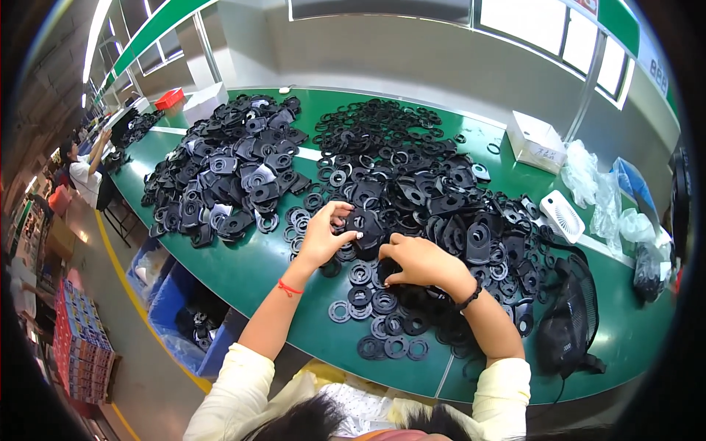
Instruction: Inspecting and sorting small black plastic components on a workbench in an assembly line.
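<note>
My left hand (323,235), with a red string at the wrist, grips the edge of a black plastic plate (369,225) with a round hole, thumb on the near side. Just to its right my right hand (425,262), wearing a dark beaded bracelet, is curled with thumb and fingers closed around something dark; what it holds is mostly hidden. Under and behind the hands spreads a heap of black plates and rings (441,195). Loose black and grey rings (396,346) lie on the green table nearer to me.
A second large pile of black plates (228,165) covers the left of the table (309,323). At right are a white box (535,141), a white fan (562,216), clear plastic bags (607,206) and a black mesh bag (570,316). Blue bins (180,316) stand below the left edge. Another person (87,175) works far left.
</note>
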Motion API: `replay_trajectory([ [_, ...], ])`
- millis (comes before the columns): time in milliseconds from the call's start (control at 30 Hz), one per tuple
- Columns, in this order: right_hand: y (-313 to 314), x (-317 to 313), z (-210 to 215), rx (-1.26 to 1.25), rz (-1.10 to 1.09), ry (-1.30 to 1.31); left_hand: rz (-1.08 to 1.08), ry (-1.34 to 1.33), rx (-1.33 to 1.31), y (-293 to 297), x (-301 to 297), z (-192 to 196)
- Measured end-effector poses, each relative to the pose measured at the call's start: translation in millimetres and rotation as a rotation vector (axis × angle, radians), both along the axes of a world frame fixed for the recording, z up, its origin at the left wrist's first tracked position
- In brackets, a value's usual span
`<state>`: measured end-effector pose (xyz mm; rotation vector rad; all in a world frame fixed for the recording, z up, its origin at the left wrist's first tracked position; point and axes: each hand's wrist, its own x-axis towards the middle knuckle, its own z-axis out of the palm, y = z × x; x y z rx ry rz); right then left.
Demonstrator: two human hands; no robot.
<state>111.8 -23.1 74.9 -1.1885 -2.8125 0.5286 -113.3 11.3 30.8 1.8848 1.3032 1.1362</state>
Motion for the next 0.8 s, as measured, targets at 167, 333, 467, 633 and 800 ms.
replay_trajectory([
  [167, 10, 11, 0, 0.074, -0.065, 0.285, -0.045, -0.265, -0.003, -2, 5, 0],
  [333, 17, 16, 9, 0.171, -0.238, 0.461, -0.017, -0.124, 0.046, -4, 7, 3],
  [467, 19, 15, 9, 0.154, -0.295, 0.521, -0.246, 0.343, 0.275, -14, 10, 5],
  [633, 23, 17, 0, 0.162, -0.208, 0.507, -0.33, 0.386, 0.166, -18, 13, 1],
  [800, 23, 13, -7, 0.147, -0.135, 0.481, -0.306, 0.288, 0.114, -17, 12, 1],
])
